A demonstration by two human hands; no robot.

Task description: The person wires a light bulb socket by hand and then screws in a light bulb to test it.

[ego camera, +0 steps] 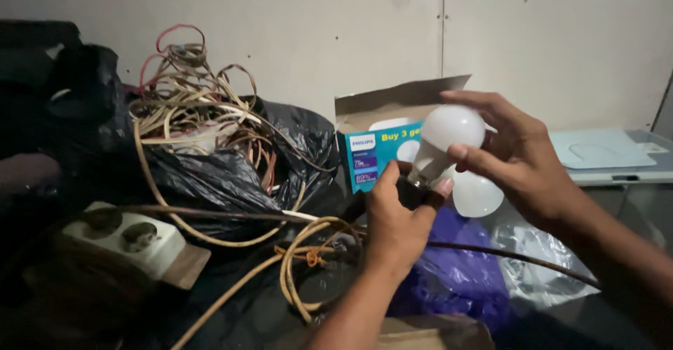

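Behind both hands [449, 182], blue open-flapped bulb box [378, 150] stands.

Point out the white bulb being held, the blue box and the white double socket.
white bulb [452, 127], head view, on its dome.
blue box [375, 155], head view, front face.
white double socket [126, 241], head view, top face.

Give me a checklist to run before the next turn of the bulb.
1. Right hand grips the bulb by the globe: ok.
2. Left hand holds the dark socket under it: ok.
3. Bulb in line with socket: cannot tell, fingers hide the joint.
4. Power off at the cord: cannot tell.
5. Second bulb lies close behind: not ok, crowded.
6. Box open, standing clear: ok.
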